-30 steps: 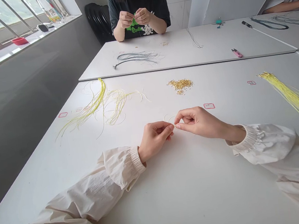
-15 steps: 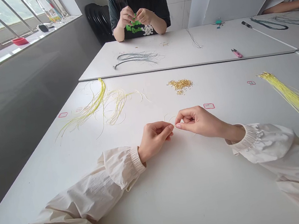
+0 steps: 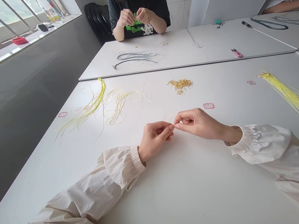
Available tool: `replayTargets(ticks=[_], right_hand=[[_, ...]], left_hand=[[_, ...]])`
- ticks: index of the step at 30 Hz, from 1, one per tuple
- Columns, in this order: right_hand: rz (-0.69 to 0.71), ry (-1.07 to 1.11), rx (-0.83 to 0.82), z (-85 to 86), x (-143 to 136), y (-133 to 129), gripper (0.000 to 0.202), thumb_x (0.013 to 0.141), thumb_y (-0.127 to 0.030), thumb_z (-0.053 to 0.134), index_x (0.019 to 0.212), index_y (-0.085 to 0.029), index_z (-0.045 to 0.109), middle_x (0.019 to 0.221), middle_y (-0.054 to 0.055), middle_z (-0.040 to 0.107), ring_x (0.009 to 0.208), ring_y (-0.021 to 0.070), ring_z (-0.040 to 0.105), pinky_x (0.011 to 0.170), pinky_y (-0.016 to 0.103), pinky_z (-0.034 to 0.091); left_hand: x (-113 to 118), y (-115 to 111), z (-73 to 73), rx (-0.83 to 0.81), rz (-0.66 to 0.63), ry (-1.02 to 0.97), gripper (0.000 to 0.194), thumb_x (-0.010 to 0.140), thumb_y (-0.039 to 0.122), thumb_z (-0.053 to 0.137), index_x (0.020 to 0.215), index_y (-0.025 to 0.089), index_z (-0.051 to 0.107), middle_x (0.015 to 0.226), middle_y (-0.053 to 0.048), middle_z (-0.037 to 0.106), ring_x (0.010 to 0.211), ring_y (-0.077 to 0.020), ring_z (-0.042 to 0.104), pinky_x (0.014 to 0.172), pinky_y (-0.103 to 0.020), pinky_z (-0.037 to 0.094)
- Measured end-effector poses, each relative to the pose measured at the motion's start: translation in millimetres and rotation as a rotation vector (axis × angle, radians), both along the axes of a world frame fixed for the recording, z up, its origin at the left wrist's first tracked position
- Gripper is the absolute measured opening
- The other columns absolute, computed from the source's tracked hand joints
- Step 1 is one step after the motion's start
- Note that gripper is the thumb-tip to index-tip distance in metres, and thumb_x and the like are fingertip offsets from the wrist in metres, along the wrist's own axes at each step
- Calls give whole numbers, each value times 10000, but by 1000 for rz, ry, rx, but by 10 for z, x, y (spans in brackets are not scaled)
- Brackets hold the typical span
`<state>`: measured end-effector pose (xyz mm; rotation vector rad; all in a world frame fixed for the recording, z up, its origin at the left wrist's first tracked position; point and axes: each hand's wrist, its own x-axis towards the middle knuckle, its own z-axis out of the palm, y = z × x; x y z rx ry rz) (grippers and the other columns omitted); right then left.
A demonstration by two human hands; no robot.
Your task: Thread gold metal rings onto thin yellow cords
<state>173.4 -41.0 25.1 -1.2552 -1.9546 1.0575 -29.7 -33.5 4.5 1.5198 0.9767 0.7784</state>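
Note:
My left hand (image 3: 156, 137) is closed in a pinch, its thumb and forefinger on a thin pale yellow cord (image 3: 167, 115). My right hand (image 3: 196, 121) pinches the same cord from the other side, and the fingertips of both hands nearly meet. A tiny gold-toned spot shows between them, too small to make out. Part of the cord curves up in a faint loop behind the fingers. Beyond my hands lies a pile of small gold metal hooks or rings (image 3: 180, 85).
Loose yellow cords (image 3: 101, 99) lie at the left, and a thick yellow cord bundle (image 3: 292, 98) at the right. Small red-framed labels (image 3: 209, 105) are on the white table (image 3: 160, 198). Across it, a person (image 3: 138, 11) works near grey cords (image 3: 137, 58) and pink snips (image 3: 236, 53).
My right hand has moved slightly left and down, so the gap between the two sets of fingertips is smaller. My left hand stays where it was.

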Motion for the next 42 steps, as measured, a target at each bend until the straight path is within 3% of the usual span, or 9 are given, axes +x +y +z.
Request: replayTargets(ticks=[6,12,20,28,42], right_hand=[[42,-17,13,2,7,-4,151,886,-240,557,811,-170,668,560,-69,236,526,83,252,543,247,285],[47,-54,67,-20,13,1,140,881,-241,551,808,-174,650,568,-64,243,526,83,254,529,249,250],[41,-71,71,-10,14,-5,123,863,-200,556,814,-175,666,564,-67,247,524,80,249,526,245,254],[43,-80,63,1,4,-11,137,869,-189,554,828,-170,684,555,-70,238,520,79,233,527,252,249],[43,-76,63,-8,9,-14,119,856,-165,558,801,-174,663,555,-74,234,515,71,240,524,239,245]], left_hand=[[-7,14,41,-115,-37,-41,247,866,287,567,962,120,722,857,-73,695,608,-131,642,525,-225,461],[-3,33,21,-79,-51,4,186,776,196,563,830,135,731,686,-25,633,609,-117,544,562,-228,421],[0,36,10,-64,-25,11,159,793,242,590,787,133,705,591,13,499,549,-95,398,514,-230,309],[3,37,28,-22,-52,74,356,881,444,591,756,123,679,610,3,497,552,-98,402,506,-244,295],[0,34,35,-64,-47,29,205,833,231,544,776,115,704,624,1,535,571,-94,440,537,-229,344]])
